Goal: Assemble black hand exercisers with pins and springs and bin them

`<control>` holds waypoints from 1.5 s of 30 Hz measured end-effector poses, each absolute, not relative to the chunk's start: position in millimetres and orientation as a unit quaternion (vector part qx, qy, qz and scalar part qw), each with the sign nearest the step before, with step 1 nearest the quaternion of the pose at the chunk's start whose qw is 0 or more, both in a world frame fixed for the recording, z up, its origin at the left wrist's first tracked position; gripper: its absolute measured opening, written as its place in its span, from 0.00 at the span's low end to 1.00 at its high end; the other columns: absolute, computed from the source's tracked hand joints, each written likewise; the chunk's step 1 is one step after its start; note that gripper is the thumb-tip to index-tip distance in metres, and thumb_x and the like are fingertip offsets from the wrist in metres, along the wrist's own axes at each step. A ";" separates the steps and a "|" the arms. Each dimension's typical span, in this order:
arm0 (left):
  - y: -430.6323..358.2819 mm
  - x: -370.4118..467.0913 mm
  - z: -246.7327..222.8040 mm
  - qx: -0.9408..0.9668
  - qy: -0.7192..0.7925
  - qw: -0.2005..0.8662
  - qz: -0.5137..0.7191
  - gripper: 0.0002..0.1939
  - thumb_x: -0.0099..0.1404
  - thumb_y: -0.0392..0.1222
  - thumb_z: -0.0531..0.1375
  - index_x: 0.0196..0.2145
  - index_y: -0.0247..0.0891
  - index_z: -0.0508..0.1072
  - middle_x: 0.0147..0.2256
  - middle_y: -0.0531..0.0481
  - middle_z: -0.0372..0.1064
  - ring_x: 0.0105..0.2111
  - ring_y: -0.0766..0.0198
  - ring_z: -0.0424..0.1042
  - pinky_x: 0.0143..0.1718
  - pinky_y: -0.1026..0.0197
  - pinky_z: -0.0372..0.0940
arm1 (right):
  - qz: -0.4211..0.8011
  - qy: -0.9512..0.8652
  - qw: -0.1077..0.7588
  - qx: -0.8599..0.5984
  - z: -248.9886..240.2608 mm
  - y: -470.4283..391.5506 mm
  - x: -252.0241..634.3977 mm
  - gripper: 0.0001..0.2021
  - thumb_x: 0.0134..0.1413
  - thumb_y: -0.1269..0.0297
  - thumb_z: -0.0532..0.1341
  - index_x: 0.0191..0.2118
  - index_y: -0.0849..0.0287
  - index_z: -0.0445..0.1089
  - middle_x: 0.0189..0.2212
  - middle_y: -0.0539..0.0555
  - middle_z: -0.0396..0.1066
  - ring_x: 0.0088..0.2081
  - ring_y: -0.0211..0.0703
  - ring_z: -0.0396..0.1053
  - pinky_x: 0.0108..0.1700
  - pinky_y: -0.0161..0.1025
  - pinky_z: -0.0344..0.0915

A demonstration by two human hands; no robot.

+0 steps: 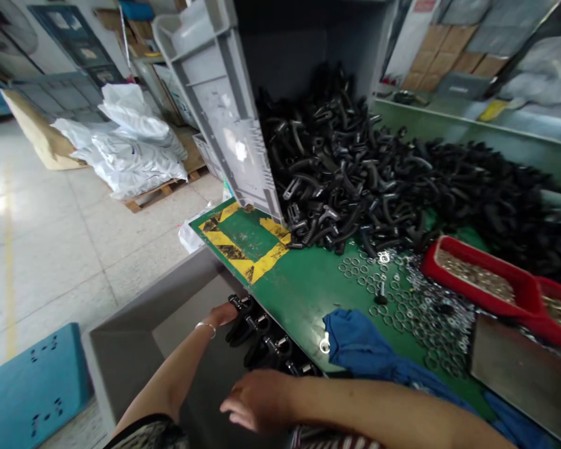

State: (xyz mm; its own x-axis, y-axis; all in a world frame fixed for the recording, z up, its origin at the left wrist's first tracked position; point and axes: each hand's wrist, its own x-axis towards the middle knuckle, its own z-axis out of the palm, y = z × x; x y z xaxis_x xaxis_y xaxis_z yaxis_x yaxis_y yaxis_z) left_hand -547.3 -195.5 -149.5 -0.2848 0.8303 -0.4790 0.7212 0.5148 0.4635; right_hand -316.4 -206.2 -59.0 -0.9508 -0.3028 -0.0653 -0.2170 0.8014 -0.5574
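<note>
My left hand (223,313) reaches into a grey bin (135,312), its fingers closed on the end of a black curved handle part (240,304) with a metal fitting. Several similar black parts (275,344) lie in a row beside it, along the bin's wall by the table. My right hand (259,399) hangs over the near part of the bin, its fingers loosely bent and slightly apart. No object shows in it. My right forearm crosses in front of the table edge.
A tipped grey crate (243,137) spills a heap of black handles (350,181) onto the green table (299,293). Metal rings (397,318), a blue cloth (359,343), red trays (477,274) and a metal plate (518,368) lie on it. White sacks (131,149) stand on a pallet.
</note>
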 end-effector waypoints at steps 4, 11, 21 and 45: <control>-202.9 -537.3 -135.9 0.386 0.881 0.274 0.013 0.15 0.61 0.43 0.64 0.42 0.30 0.74 0.40 0.40 0.74 0.43 0.46 0.74 0.43 0.48 0.69 | -0.239 0.964 -0.089 -0.071 -2.3 -176.9 -242.3 0.20 0.64 0.63 0.55 0.58 0.64 0.66 0.56 0.61 0.70 0.54 0.49 0.67 0.55 0.44 0.63; -213.0 -470.4 -57.5 0.399 0.851 -0.103 0.325 0.16 0.68 0.42 0.52 0.50 0.34 0.69 0.47 0.38 0.70 0.51 0.50 0.68 0.55 0.46 0.61 | -0.166 0.919 -0.144 0.328 -9.5 -138.2 -65.5 0.19 0.66 0.66 0.55 0.61 0.50 0.66 0.62 0.58 0.62 0.55 0.52 0.64 0.56 0.54 0.63; 5.1 -274.9 9.7 0.822 0.565 0.004 0.064 0.16 0.68 0.30 0.53 0.49 0.37 0.74 0.46 0.41 0.70 0.50 0.56 0.68 0.54 0.54 0.61 | -0.202 0.879 -0.209 0.377 -17.3 -149.6 -32.5 0.18 0.65 0.71 0.54 0.57 0.52 0.69 0.54 0.60 0.69 0.52 0.52 0.66 0.55 0.55 0.66; 3.7 -165.8 8.3 0.731 0.588 0.185 0.293 0.20 0.67 0.59 0.54 0.44 0.40 0.69 0.37 0.48 0.74 0.35 0.58 0.75 0.41 0.56 0.69 | 0.033 0.479 -0.228 0.847 -32.0 -98.0 441.9 0.10 0.55 0.63 0.54 0.37 0.61 0.70 0.35 0.64 0.70 0.42 0.56 0.68 0.47 0.53 0.63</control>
